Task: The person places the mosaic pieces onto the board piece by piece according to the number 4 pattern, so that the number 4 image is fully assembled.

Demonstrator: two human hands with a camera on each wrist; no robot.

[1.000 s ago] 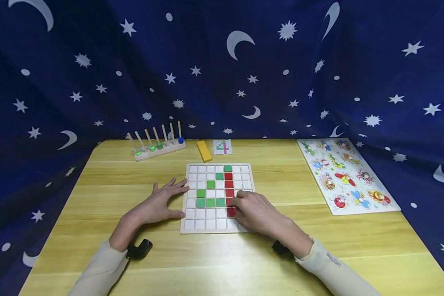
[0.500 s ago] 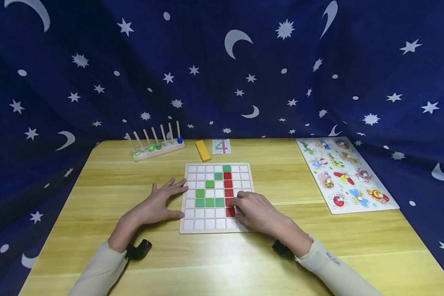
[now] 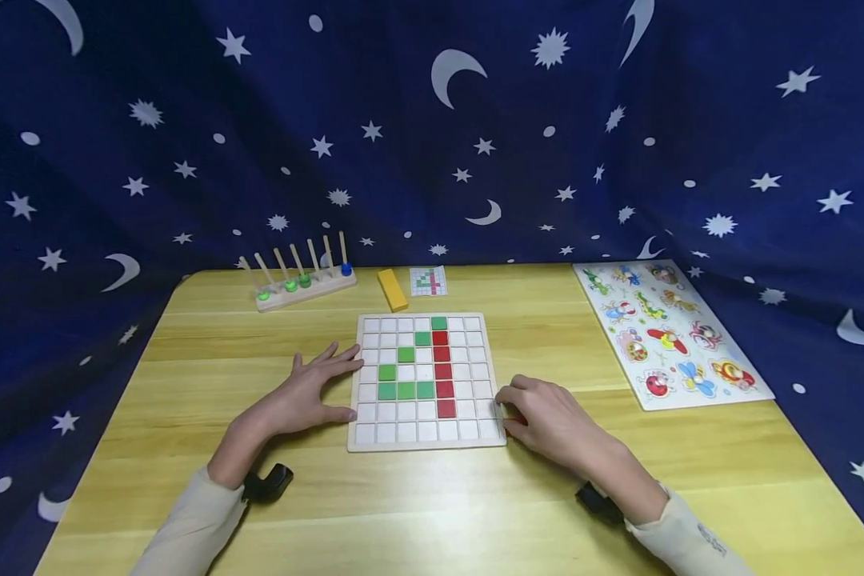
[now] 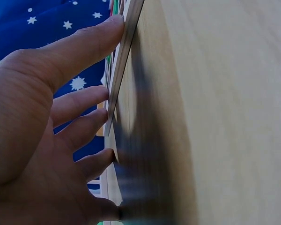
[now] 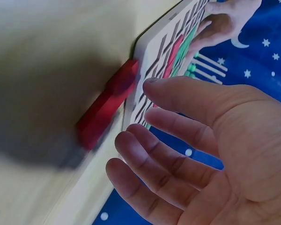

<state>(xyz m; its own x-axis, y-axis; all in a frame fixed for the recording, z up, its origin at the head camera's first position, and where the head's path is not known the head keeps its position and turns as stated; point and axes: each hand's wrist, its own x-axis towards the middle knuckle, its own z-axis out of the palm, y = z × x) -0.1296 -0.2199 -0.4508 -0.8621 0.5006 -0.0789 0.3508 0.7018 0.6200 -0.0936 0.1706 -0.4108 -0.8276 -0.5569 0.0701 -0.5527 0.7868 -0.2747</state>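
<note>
A square white grid board (image 3: pixel 407 433) lies on the table, with green tiles (image 3: pixel 406 390) and a column of red tiles (image 3: pixel 442 371) in its cells. Along the board's left edge, my left hand (image 3: pixel 302 394) rests with fingers spread, thumb and fingertips at the rim. The left wrist view shows that thumb (image 4: pixel 91 42) against the board's side. My right hand (image 3: pixel 550 418) is at the right edge, fingertips by the rim. In the right wrist view its fingers are loosely bent and apart, beside a red block (image 5: pixel 100 117) lying on the table against the board.
Behind the board are a yellow block (image 3: pixel 392 290) and a small pattern card (image 3: pixel 428 281). A wooden peg rack (image 3: pixel 306 291) with green and blue rings stands at the back left. An insect puzzle board (image 3: pixel 673 336) lies at the right. A starry blue cloth (image 3: pixel 374 192) hangs behind.
My right hand has moved right, off the red column to the board's right edge, uncovering the red tiles and the right-hand cells. My left hand keeps its place at the left edge.
</note>
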